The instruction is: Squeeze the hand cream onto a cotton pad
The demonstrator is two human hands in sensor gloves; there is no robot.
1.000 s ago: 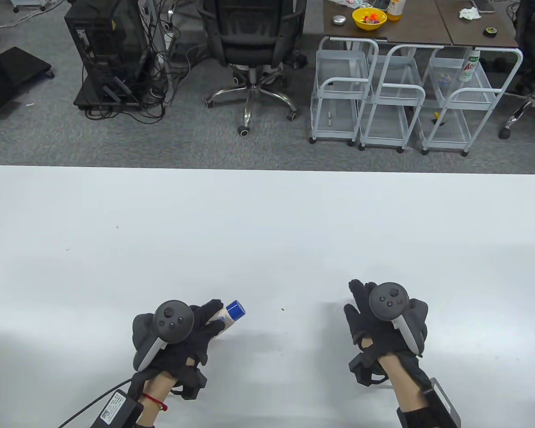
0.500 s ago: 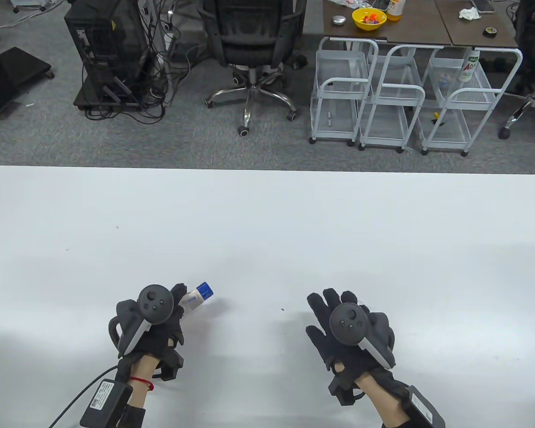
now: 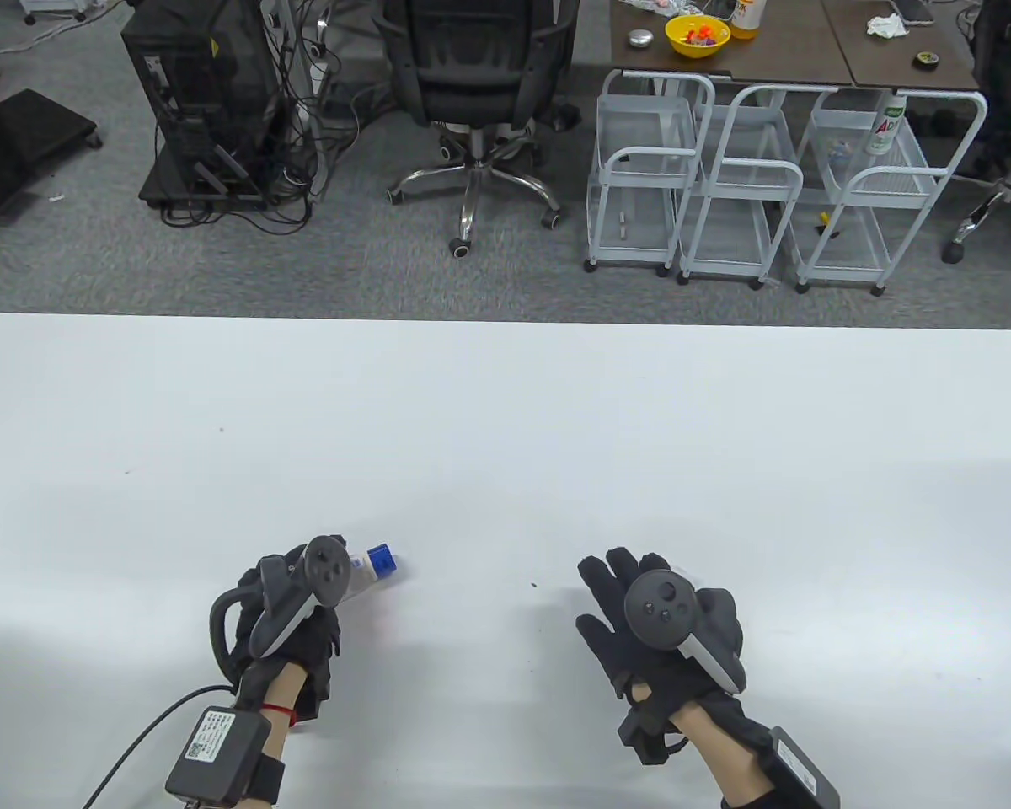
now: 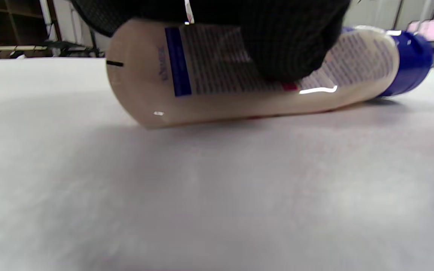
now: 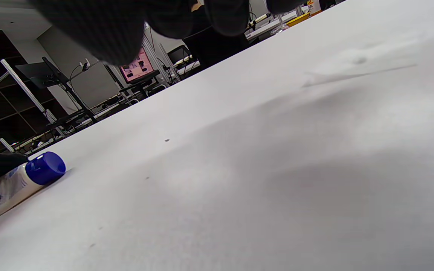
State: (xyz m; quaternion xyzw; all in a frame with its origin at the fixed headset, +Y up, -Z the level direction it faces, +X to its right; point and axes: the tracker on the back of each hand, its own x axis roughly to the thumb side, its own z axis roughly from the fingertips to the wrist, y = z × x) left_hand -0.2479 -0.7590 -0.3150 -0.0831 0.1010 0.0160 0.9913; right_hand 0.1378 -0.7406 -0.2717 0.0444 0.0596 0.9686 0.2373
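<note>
- Left wrist view shows the task's thing: a cream-white soft plastic hand cream tube with a blue screw cap (image 4: 239, 86), lying on its side on the white table (image 4: 217, 195), cap end away from the person.
- Position in the table view: near the front edge, left of centre, cap (image 3: 380, 560) pointing up and to the right.
- Left hand (image 3: 291, 611) lies over the tube body; gloved fingers (image 4: 288, 45) curl across its printed side and grip it.
- Right hand (image 3: 653, 628) is spread flat, palm down, holding nothing, well apart from the tube.
- Handling, judged: light, glossy and likely slippery; walls soft, yielding to pressure. Best held at mid-body; the cap must come off before any squeeze.
- No cotton pad is visible in any view.
- Surface: matt white, a few dark specks.
- Room beyond: grey carpet, black office chair (image 3: 472, 93), white wire trolleys (image 3: 724, 194), brown desk with yellow bowl (image 3: 698, 35).
</note>
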